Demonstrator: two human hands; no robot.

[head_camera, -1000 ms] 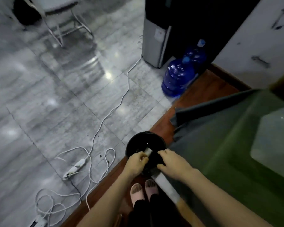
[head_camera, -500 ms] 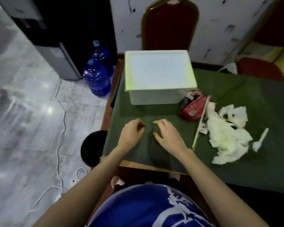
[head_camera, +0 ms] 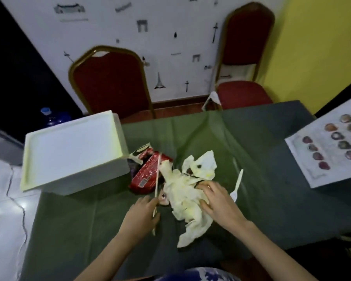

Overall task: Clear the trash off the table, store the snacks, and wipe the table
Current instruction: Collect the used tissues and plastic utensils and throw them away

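left hand (head_camera: 140, 214) pinched on the stick (head_camera: 157, 180) near its close end; right hand (head_camera: 219, 203) spread flat, fingers pressing the tissue (head_camera: 187, 196), not yet closed on it. tissue pile sits mid-table, 12 o'clock from the body: thin crumpled paper, stained, soft and near weightless; i'd guess it bunches easily, so scoop from the edges inward and squeeze. stick is thin and stiff, lies over the red packet (head_camera: 145, 173); light, probably rolls. packet at 11 o'clock is glossy crinkled foil, likely slippery, take it by a torn edge. white plastic spoon (head_camera: 237, 185) at 1 o'clock, rigid. white box (head_camera: 69, 149) at 10 o'clock, hard, matte, lid on. printed sheet (head_camera: 304, 159) at 2 o'clock. green cloth (head_camera: 241, 134) creased, may drag.
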